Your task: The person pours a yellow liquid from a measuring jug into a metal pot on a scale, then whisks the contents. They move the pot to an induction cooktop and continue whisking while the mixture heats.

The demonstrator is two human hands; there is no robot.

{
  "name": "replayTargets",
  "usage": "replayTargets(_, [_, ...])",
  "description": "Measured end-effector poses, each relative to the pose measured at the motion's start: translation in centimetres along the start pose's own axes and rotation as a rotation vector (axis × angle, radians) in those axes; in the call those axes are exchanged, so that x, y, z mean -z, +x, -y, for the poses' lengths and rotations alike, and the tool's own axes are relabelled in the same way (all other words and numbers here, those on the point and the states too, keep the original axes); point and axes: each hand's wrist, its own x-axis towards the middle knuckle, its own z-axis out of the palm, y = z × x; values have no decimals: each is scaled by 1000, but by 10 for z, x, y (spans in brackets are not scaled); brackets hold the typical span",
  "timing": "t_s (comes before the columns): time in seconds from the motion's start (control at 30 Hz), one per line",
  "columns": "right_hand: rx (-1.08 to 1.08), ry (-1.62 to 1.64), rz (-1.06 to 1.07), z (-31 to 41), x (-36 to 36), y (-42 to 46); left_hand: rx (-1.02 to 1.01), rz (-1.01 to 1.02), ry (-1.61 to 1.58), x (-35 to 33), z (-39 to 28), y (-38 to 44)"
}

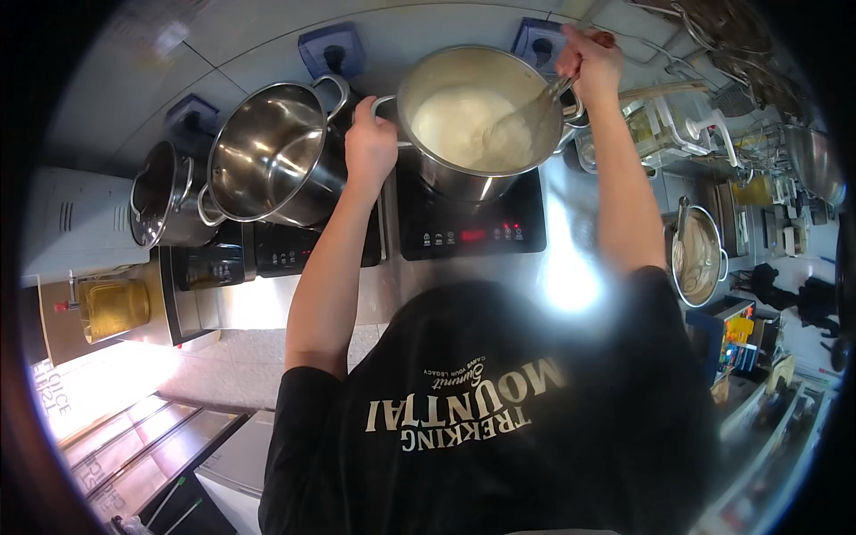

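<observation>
A tall stainless steel stockpot (461, 182) stands before me on a black induction cooktop (428, 221). My left hand (371, 148) grips the pot's left loop handle. Above the pot's right rim, my right hand (592, 67) is closed around the handle of a wire whisk (545, 100). The whisk slants down into the pot, its wire end blurred in a creamy off-white liquid (451, 124). Red lights and a red display glow on the cooktop's front panel.
To the left stands a wide, bare-bottomed steel pot (267, 154), tilted in view, beside a smaller lidded pot (157, 194). Blue-framed socket covers (331, 50) line the wall. On the right are a clear plastic container (659, 127) and another pot (699, 257) with a whisk inside.
</observation>
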Motion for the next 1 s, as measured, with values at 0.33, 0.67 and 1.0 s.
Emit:
replayTargets(0.33, [-76,-25,139,-3,-17,1,-9,11,-20,1,-3,-1])
replayTargets(0.67, [-337,181,309,-4,-31,-22,12,6,-17,0,-2,1])
replayTargets(1.0, [-298,319,274,-9,-26,-32,-136,-49,-8,4,0,-1])
